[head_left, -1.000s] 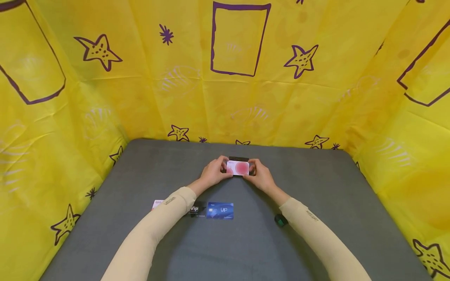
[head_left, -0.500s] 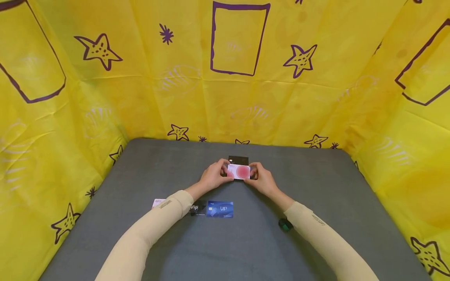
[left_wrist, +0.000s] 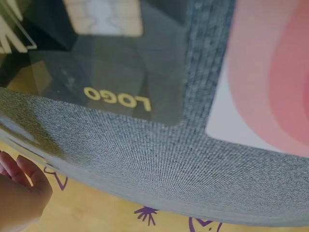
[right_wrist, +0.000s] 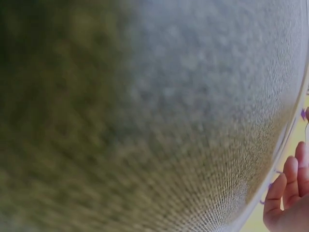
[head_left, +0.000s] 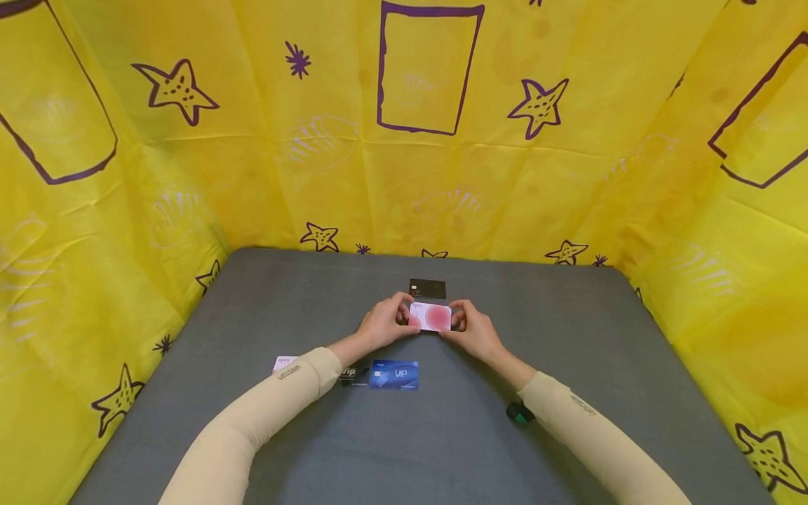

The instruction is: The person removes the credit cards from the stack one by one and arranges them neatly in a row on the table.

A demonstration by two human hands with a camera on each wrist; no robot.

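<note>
Between both hands is a white-and-pink card [head_left: 432, 317]. My left hand [head_left: 381, 320] pinches its left end with thumb and fingers, and my right hand [head_left: 473, 330] pinches the right end. Just beyond it lies a black VIP card [head_left: 429, 288], face up on the grey table. Fingers of the left hand [left_wrist: 24, 186] show at the lower left of the left wrist view. At the right edge of the right wrist view, curled fingers of the right hand [right_wrist: 289, 193] appear.
Nearer the body, a blue VIP card [head_left: 394, 376], a black Vip card [head_left: 356, 375] and another white-and-pink card [head_left: 284, 362] lie in a row, partly hidden by the left sleeve [head_left: 297, 379]. Yellow patterned cloth walls [head_left: 404, 182] enclose the grey table [head_left: 404, 449].
Both hands have drawn the white-and-pink card toward the body. The black VIP card behind it, mostly covered before, now shows in full with a gap between the two.
</note>
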